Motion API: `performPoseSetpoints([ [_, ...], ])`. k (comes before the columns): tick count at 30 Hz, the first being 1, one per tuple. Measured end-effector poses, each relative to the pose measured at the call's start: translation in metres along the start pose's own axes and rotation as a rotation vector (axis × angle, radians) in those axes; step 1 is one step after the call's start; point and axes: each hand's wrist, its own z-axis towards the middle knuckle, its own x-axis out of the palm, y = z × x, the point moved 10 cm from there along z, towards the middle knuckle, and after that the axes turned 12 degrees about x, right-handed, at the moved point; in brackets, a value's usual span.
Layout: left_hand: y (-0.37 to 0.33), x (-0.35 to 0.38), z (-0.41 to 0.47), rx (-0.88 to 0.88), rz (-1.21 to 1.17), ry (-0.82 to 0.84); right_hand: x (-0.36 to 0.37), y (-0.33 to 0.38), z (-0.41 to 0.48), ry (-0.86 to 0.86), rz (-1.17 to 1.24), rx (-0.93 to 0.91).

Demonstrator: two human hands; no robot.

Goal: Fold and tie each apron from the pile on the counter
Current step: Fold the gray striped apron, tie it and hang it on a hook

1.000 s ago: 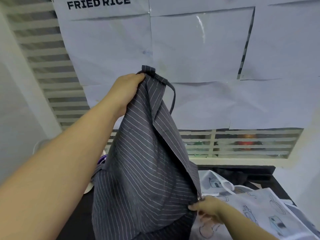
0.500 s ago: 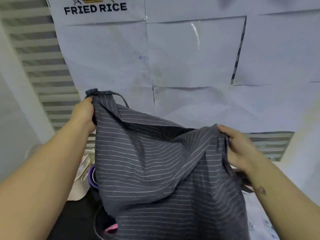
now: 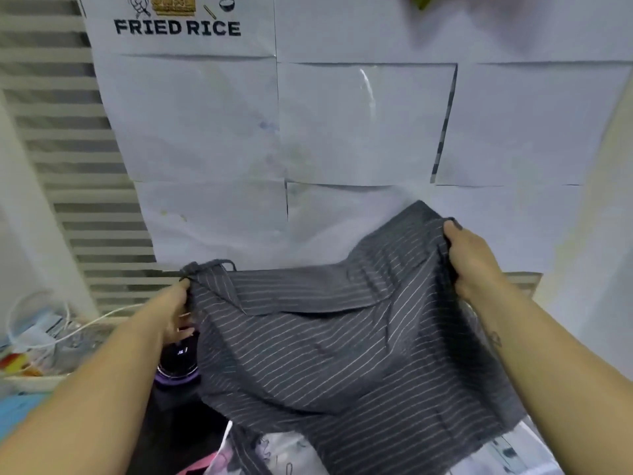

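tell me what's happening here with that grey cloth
A person holds a grey striped apron spread between both hands above the counter. The left hand pinches the corner by the strap; the right hand grips the opposite corner, held higher. It is not yet folded or tied. A white printed apron lies underneath.

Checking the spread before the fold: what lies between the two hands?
The grey striped apron, held spread from the left hand to the right hand, in the head view.
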Motion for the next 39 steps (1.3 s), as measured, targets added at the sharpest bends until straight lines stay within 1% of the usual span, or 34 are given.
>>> performPoseSetpoints([
  [1, 0.000, -0.007, 0.007, 0.051, 0.125, -0.042, 0.007, 0.003, -0.005, 0.005, -0.081, -0.025],
  [2, 0.002, -0.010, 0.014, 0.074, 0.184, -0.046, 0.013, 0.006, -0.011, 0.000, -0.175, -0.052],
  [3, 0.006, -0.009, 0.018, 0.067, 0.179, -0.012, 0.017, 0.011, -0.016, -0.010, -0.254, -0.079],
  [4, 0.011, -0.006, 0.019, 0.020, 0.120, 0.038, 0.021, 0.017, -0.021, -0.005, -0.293, -0.109],
  [5, 0.014, -0.001, 0.018, -0.032, -0.010, 0.073, 0.024, 0.023, -0.026, 0.017, -0.297, -0.122],
  [6, 0.009, 0.004, 0.016, -0.049, -0.181, 0.082, 0.027, 0.028, -0.030, 0.060, -0.227, -0.118],
  [7, -0.004, 0.010, 0.014, -0.002, -0.363, 0.080, 0.028, 0.034, -0.032, 0.111, -0.085, -0.096],
  [8, -0.019, 0.011, 0.016, 0.084, -0.499, 0.062, 0.026, 0.039, -0.032, 0.143, 0.107, -0.069],
  [9, -0.034, 0.009, 0.019, 0.185, -0.566, 0.043, 0.021, 0.044, -0.029, 0.142, 0.306, -0.043],
  [10, -0.046, 0.009, 0.015, 0.287, -0.545, 0.040, 0.013, 0.045, -0.025, 0.107, 0.476, -0.024],
  [11, -0.054, 0.008, 0.014, 0.373, -0.466, 0.042, 0.004, 0.041, -0.019, 0.060, 0.574, -0.009],
  [12, -0.055, 0.009, 0.012, 0.433, -0.359, 0.039, -0.001, 0.035, -0.016, 0.025, 0.612, 0.006],
  [15, -0.038, 0.013, 0.003, 0.532, 0.040, 0.002, -0.009, -0.001, -0.003, -0.034, 0.587, 0.069],
  [16, -0.027, 0.018, -0.004, 0.541, 0.142, 0.008, -0.009, -0.013, 0.000, -0.040, 0.579, 0.095],
  [18, 0.008, 0.038, -0.010, 0.517, 0.288, 0.119, -0.006, -0.029, 0.001, -0.035, 0.556, 0.135],
  [21, 0.074, 0.082, -0.019, 0.441, 0.522, 0.426, -0.003, -0.044, 0.001, -0.024, 0.457, 0.157],
  [23, 0.113, 0.108, -0.027, 0.406, 0.671, 0.602, -0.014, -0.052, 0.002, -0.074, 0.367, 0.149],
  [24, 0.127, 0.114, -0.028, 0.397, 0.743, 0.652, -0.020, -0.056, 0.003, -0.104, 0.325, 0.150],
  [26, 0.159, 0.124, -0.031, 0.379, 0.859, 0.724, -0.047, -0.079, 0.011, -0.220, 0.238, 0.182],
  [27, 0.171, 0.124, -0.032, 0.379, 0.889, 0.732, -0.060, -0.096, 0.012, -0.273, 0.201, 0.217],
  [29, 0.192, 0.115, -0.026, 0.374, 0.950, 0.695, -0.091, -0.138, 0.013, -0.377, 0.176, 0.311],
  [31, 0.205, 0.101, -0.018, 0.398, 1.017, 0.622, -0.116, -0.179, 0.012, -0.456, 0.157, 0.389],
  [33, 0.211, 0.087, -0.011, 0.414, 1.020, 0.548, -0.133, -0.204, 0.011, -0.491, 0.106, 0.405],
  [34, 0.213, 0.083, -0.007, 0.413, 1.013, 0.527, -0.136, -0.212, 0.012, -0.496, 0.077, 0.395],
  [36, 0.214, 0.082, -0.002, 0.421, 1.010, 0.520, -0.130, -0.217, 0.013, -0.431, 0.005, 0.360],
  [39, 0.218, 0.095, 0.000, 0.467, 1.109, 0.599, -0.115, -0.208, 0.014, -0.342, -0.313, 0.262],
])
